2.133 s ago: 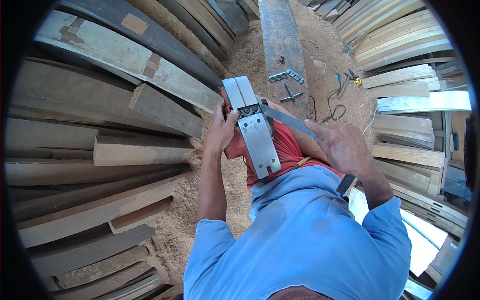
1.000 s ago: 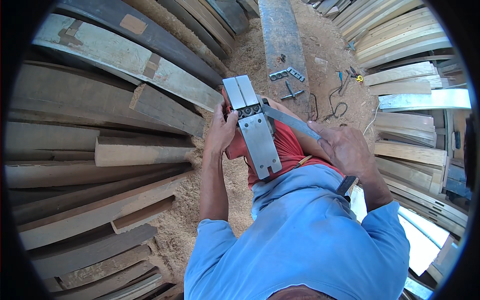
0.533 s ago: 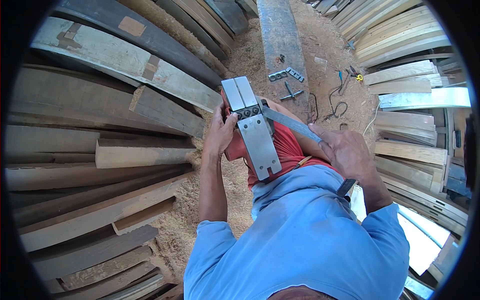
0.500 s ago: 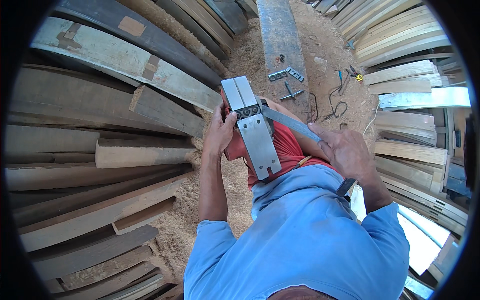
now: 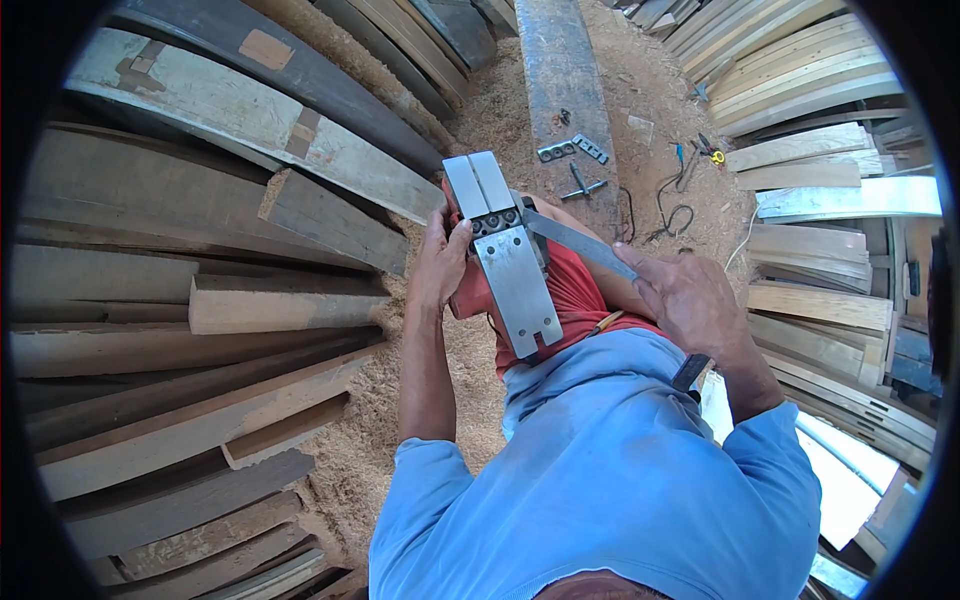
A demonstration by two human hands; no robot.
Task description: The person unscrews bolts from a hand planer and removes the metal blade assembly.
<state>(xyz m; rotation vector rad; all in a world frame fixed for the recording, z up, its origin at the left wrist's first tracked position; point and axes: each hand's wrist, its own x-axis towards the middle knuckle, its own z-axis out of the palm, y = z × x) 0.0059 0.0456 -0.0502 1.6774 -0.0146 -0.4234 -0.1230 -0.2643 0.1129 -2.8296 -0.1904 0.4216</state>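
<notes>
An electric hand planer with a red body rests over my lap, its two-part metal sole facing up. My left hand grips its left side, the thumb by the dark bolted cutter drum in the gap between the sole plates. In my right hand is a flat grey metal strip, held near one end with the forefinger stretched along it. The strip's far end meets the planer's right edge beside the drum; whether it enters the gap, I cannot tell.
On the plank ahead lie two bolted metal bars and a T-handled tool. A black cable and yellow-handled pliers lie on the sawdust floor. Stacked timber lines both sides.
My right hand has shifted slightly up and to the left, along with the metal strip. My left hand and the planer have stayed almost in place.
</notes>
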